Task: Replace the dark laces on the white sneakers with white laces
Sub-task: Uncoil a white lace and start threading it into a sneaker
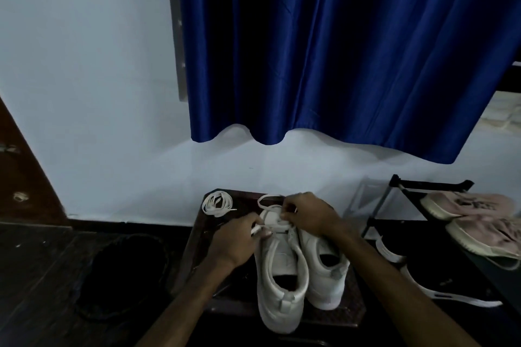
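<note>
Two white sneakers stand side by side on a small dark stool (332,315), heels toward me. Both hands work at the toe end of the left sneaker (279,282); the right sneaker (324,270) sits beside it. My left hand (235,242) pinches one end of a white lace (267,201) near the eyelets. My right hand (308,215) pinches the same lace higher up, and a loop of it arcs beyond the toe. A second white lace (217,203) lies coiled at the stool's far left corner. No dark laces show on the sneakers.
A dark round mat or bag (124,273) lies on the floor to the left. At the right a black shoe rack (408,186) holds pink sneakers (476,220) and black shoes with white soles (439,282). Blue curtain (338,51) hangs above against the white wall.
</note>
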`<state>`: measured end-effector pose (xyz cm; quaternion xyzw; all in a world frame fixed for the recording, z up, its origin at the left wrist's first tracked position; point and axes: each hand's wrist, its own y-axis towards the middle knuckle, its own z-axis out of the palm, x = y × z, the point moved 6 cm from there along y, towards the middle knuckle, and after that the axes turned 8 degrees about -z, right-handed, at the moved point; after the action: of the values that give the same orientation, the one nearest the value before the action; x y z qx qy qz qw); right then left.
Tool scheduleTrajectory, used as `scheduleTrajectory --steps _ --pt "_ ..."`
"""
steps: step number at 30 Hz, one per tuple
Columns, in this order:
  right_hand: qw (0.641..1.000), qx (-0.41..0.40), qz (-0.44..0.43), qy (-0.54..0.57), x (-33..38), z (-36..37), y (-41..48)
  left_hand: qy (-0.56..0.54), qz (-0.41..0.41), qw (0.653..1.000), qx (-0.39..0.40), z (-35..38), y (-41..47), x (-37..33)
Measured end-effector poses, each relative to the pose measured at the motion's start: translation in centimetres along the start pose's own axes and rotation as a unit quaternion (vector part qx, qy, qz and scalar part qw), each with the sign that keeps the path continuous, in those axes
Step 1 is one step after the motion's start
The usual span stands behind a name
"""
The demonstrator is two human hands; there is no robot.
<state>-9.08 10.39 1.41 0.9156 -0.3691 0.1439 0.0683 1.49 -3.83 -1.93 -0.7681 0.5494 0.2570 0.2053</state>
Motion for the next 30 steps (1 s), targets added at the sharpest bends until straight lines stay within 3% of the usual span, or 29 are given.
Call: scheduleTrajectory --steps 5,9,14,19,20,23,26,30 --pt "1.000 0.001 0.013 -0.015 0.0 0.2 -0.3 0.067 -0.005 0.996 -0.053 0.3 0.6 -0.5" --pt "0.998 0.010 0.009 -0.054 0.0 0.5 -0.2 -0.116 -0.015 0.988 -0.100 -2.0 1.2 0.2" --pt "0.998 0.002 0.008 -0.068 -0.4 0.8 -0.1 -0.317 -0.026 0.926 -0.202 -6.4 1.0 1.9" --pt "0.997 0.004 0.003 -0.081 -0.6 1.1 -0.1 -0.487 -0.060 0.832 -0.259 -9.9 0.1 2.8" --pt "0.997 0.006 0.004 -0.080 -0.7 1.2 0.0 -0.482 -0.054 0.836 -0.256 -10.5 0.2 2.9" --pt "0.997 0.005 0.004 -0.083 -0.7 1.3 0.2 -0.399 -0.009 0.891 -0.215 -11.4 0.0 1.6" --pt "0.998 0.006 0.006 -0.067 -0.7 1.4 0.1 -0.340 0.013 0.912 -0.231 -12.6 -0.5 0.8" --pt "0.990 -0.099 0.039 0.089 -0.9 -1.5 0.0 -0.241 0.025 0.951 -0.193 -14.2 -0.7 -0.6"
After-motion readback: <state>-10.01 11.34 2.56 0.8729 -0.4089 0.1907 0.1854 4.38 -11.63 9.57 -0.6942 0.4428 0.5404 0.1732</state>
